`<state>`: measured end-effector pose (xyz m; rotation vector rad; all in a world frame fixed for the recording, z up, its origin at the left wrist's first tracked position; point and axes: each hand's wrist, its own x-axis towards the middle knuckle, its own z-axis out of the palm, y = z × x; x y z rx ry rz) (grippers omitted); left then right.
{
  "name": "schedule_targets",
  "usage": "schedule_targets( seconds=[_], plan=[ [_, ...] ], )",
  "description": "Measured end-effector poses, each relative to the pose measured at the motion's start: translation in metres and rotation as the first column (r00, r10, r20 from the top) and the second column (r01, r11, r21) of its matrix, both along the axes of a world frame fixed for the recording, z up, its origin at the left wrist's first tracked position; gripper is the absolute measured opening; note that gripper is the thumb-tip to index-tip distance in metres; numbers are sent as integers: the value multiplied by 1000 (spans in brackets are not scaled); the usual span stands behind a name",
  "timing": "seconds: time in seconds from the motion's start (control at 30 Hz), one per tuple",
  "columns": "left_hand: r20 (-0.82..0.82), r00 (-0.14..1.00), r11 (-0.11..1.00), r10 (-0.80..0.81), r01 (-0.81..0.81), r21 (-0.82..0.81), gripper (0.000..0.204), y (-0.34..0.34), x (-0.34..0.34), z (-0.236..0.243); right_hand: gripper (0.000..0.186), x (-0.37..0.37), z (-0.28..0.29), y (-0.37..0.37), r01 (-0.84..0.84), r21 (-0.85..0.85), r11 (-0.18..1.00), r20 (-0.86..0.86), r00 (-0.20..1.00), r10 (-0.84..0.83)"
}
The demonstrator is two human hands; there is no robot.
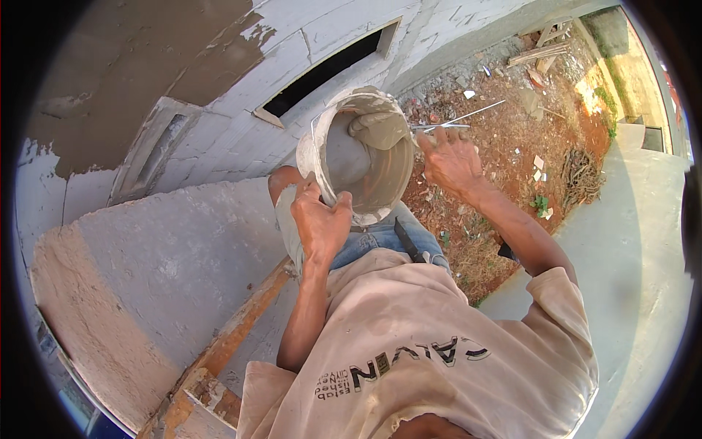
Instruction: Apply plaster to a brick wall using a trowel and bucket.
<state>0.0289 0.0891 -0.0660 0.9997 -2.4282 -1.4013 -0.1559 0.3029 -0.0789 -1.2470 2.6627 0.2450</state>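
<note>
A mortar-caked bucket [316, 150] is in front of my legs, its mouth tilted toward me. Wet grey mortar [347, 157] coats its inside, with a thick lump [382, 132] near the far right wall. My left hand [322, 219] is closed on the near left rim, thumb over the edge. Beside the right rim is my right hand [451, 164], back of the hand up and fingers bent. What it grips, if anything, is hidden. Thin light rods [468, 117] appear just beyond its fingers; whether they touch it I cannot tell.
A pale block wall [344, 29], partly covered with wet plaster [124, 73], has a dark narrow opening [329, 73]. A concrete slab [168, 249] and timber beam [219, 351] lie at left. Debris-strewn soil [512, 168] is far below right, beside a grey surface [607, 271].
</note>
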Motion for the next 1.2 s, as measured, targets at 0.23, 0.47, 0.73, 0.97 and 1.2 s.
schedule_targets(
  seconds=[0.23,0.47,0.73,0.97,1.2],
  plan=[
    [-7,987,955,161,-154,254,30,-17,-5,8,56,-18,-24,-9,-179,-348,920,-255,963,91],
    [-2,915,718,404,-316,620,14,-20,10,3,48,-49,-5,-32,-355,-568,742,-296,930,218],
    [-54,800,618,598,-417,666,19,-28,30,4,48,-103,53,-124,-520,-694,498,-481,849,217],
    [-119,707,606,697,-492,625,18,-40,46,33,43,-141,175,-252,-694,-689,210,-664,720,202],
    [-164,566,492,808,-495,716,15,-46,82,30,27,-63,270,-379,-648,-753,114,-539,706,460]
  ],
)
